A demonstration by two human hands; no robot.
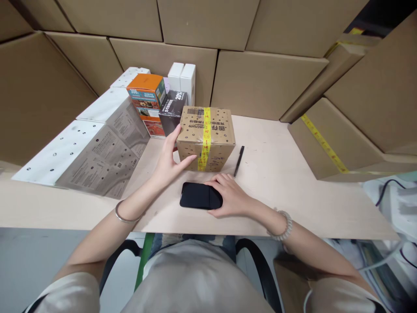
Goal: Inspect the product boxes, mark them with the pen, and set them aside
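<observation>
A small cardboard box (219,130) with yellow tape over its top and front stands on the table. My left hand (169,158) grips its near left corner, the thumb across the front face and the fingers along the left side. Just in front of the box, a black smartphone (195,195) lies with its dark screen up. My right hand (230,195) is closed around the phone's right end, thumb on the near edge and fingers on the far edge. A black pen (239,161) lies right of the box, beyond my right fingertips.
Behind the box stand a dark box (172,108), orange-topped boxes (145,82) and two slim white boxes (188,80). White dotted boxes (48,150) line the left side. Large cartons (267,82) wall the back; a taped carton (339,143) sits right on the pale table (276,191).
</observation>
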